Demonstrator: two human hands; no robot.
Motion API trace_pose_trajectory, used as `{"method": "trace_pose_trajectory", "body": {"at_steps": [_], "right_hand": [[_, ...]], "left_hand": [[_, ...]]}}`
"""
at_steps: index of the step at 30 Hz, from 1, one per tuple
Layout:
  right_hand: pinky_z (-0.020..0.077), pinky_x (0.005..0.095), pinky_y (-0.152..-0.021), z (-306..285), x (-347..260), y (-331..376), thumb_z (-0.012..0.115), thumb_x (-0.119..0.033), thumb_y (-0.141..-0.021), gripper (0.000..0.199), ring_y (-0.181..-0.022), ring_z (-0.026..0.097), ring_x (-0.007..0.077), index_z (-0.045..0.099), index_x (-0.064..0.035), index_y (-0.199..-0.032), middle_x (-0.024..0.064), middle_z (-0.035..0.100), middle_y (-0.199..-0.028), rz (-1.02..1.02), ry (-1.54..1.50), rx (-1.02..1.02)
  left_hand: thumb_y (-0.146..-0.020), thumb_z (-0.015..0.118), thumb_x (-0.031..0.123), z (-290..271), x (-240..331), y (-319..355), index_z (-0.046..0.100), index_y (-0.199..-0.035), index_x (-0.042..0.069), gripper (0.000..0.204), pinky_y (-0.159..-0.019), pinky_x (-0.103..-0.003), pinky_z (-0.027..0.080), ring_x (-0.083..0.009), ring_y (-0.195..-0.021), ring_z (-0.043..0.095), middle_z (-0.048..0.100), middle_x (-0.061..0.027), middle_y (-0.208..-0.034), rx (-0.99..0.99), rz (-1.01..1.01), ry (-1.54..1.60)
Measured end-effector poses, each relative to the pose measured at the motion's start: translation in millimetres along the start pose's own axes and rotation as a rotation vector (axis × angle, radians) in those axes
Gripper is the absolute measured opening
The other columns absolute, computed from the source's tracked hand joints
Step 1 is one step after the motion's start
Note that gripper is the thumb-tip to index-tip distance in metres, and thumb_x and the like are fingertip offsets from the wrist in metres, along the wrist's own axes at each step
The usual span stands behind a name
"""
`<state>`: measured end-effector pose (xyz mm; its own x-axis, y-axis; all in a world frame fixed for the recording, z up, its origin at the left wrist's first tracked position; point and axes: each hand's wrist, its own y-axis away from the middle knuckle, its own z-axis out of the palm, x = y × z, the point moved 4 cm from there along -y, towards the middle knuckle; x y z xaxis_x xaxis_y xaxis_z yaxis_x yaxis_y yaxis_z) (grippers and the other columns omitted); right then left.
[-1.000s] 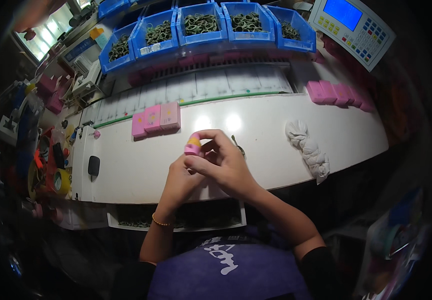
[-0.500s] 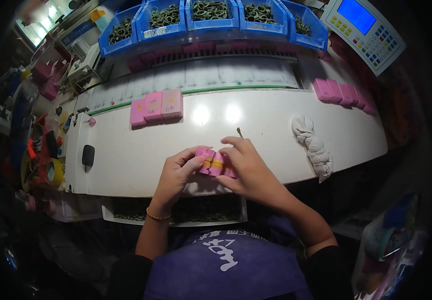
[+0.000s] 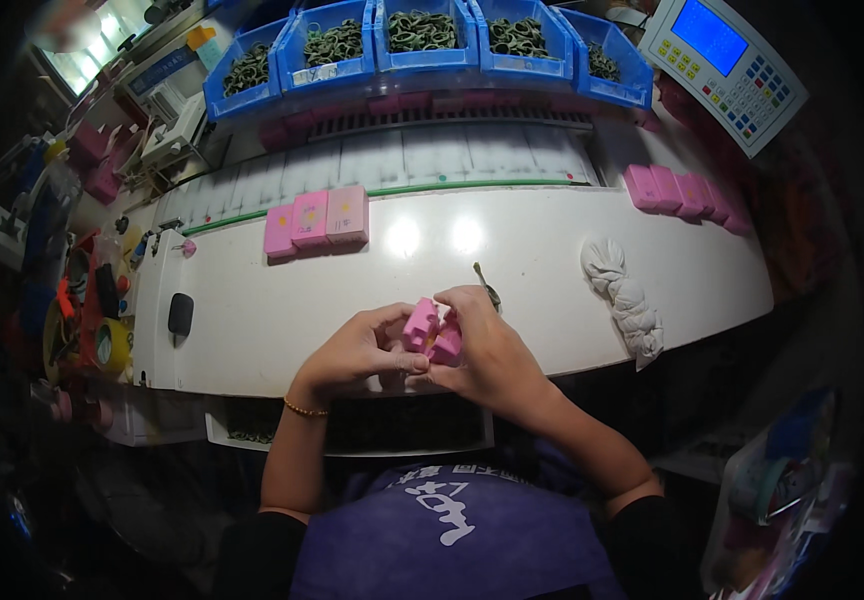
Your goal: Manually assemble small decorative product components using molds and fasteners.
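Note:
A pink rubber mould point(image 3: 422, 322) with a yellow patch inside is held above the near part of the white worktop point(image 3: 252, 340). Its parts are spread, leaving a gap between them. My left hand point(image 3: 352, 347) pinches the left part between thumb and fingers. The right part is gripped by my right hand point(image 3: 490, 350), whose fingers partly cover it. Just beyond my right hand lies a small dark green ring with a stem point(image 3: 492, 292), partly hidden by that hand. Whether anything sits inside the mould cannot be made out.
Pink blocks point(image 3: 328, 217) stand at the worktop's far left, and more pink blocks point(image 3: 664, 190) at the far right. A twisted white cloth point(image 3: 622, 300) lies on the right. Blue bins point(image 3: 327, 75) of green rings line the back, beside a keypad device point(image 3: 722, 70). A drawer point(image 3: 487, 430) juts out below.
The mould has been tilted and its parts drawn open, so its notched inner faces show. Both hands have turned with it. More of the green ring beyond my right hand is visible.

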<state>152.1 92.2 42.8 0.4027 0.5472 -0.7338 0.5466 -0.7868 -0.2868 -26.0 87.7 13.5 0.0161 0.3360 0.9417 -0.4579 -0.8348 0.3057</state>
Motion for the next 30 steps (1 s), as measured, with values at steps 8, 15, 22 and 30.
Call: {"method": "trace_pose_trajectory", "body": {"at_steps": [8,15,22,30], "right_hand": [[0.0465,0.0269,-0.069,-31,-5,5,0.093,-0.022,-0.067,0.051,-0.082,0.06,0.0148,0.07,-0.0036,-0.11,0.0051,0.064,-0.092,-0.06,-0.475,-0.369],[0.0451,0.0298,-0.071,-26,-12,19,0.093,-0.022,-0.066,0.051,-0.082,0.058,0.0171,0.071,-0.0046,-0.108,0.0051,0.064,-0.089,-0.128,-0.444,-0.18],[0.0442,0.0315,-0.09,-53,32,26,0.084,-0.022,-0.076,0.066,-0.096,0.051,0.0205,0.056,-0.0056,-0.134,0.0082,0.058,-0.12,0.087,-0.144,0.146],[0.0417,0.0386,-0.078,-28,61,20,0.074,-0.022,-0.084,0.031,-0.085,0.056,0.0266,0.066,-0.0079,-0.11,0.0069,0.06,-0.09,0.051,0.224,0.229]], "left_hand": [[-0.075,0.085,0.006,30,-21,6,0.058,-0.134,-0.001,0.066,-0.064,-0.022,0.052,-0.0095,-0.083,0.064,0.069,-0.0063,-0.106,-0.345,-0.023,0.215],[-0.072,0.089,0.036,57,-42,9,0.055,-0.135,-0.003,0.081,-0.077,-0.028,0.053,-0.0149,-0.095,0.065,0.068,-0.0095,-0.112,-0.376,-0.023,0.463],[-0.073,0.087,0.021,39,-30,16,0.055,-0.131,-0.001,0.07,-0.058,-0.023,0.049,-0.009,-0.078,0.061,0.064,-0.0049,-0.095,-0.219,0.058,0.447],[-0.071,0.086,0.019,-12,7,58,0.064,-0.118,0.002,0.055,-0.084,-0.036,0.053,-0.0242,-0.093,0.066,0.064,-0.0092,-0.102,0.709,0.226,-0.7]]}}
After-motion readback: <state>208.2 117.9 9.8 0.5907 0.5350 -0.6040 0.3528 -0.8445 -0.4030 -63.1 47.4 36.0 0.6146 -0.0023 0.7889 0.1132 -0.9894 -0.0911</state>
